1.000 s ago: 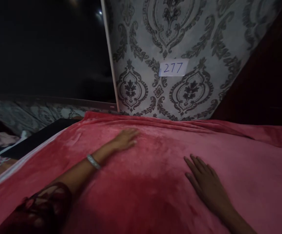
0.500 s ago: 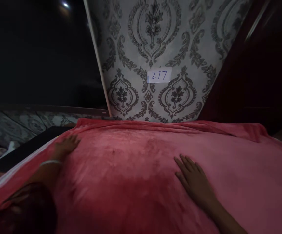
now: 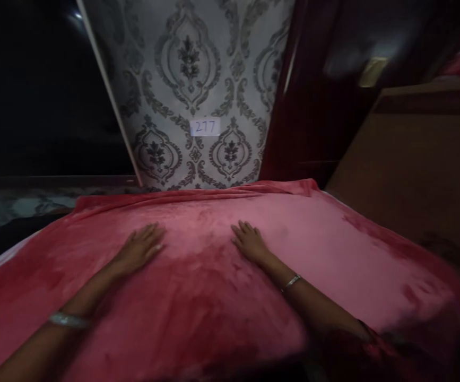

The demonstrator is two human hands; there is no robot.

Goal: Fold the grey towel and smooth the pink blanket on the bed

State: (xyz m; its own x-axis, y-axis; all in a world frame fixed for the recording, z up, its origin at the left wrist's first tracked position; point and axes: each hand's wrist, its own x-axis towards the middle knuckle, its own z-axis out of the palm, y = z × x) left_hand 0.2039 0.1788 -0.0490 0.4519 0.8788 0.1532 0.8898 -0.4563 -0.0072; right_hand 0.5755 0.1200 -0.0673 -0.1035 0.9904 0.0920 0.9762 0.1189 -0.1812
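A pink-red plush blanket [image 3: 198, 297] lies spread over a wide flat surface, with loose folds along its far edge. On its left-middle part rests my left hand [image 3: 139, 248], palm down and fingers stretched forward. My right hand [image 3: 250, 242] lies flat on the blanket to the right of it, fingers apart. Neither hand grips the cloth. A bracelet shows on each forearm. What lies under the blanket is hidden.
Behind the blanket stands a wall with patterned wallpaper and a paper label [image 3: 205, 127] reading 277. A large dark screen [image 3: 46, 95] is at the left, a dark red door-like panel [image 3: 313, 95] at the right. A brown board [image 3: 416, 164] stands far right.
The view has swung to the right. My left hand has moved inward from the blanket's left edge, and the two hands are now closer together, both still flat on the cloth.
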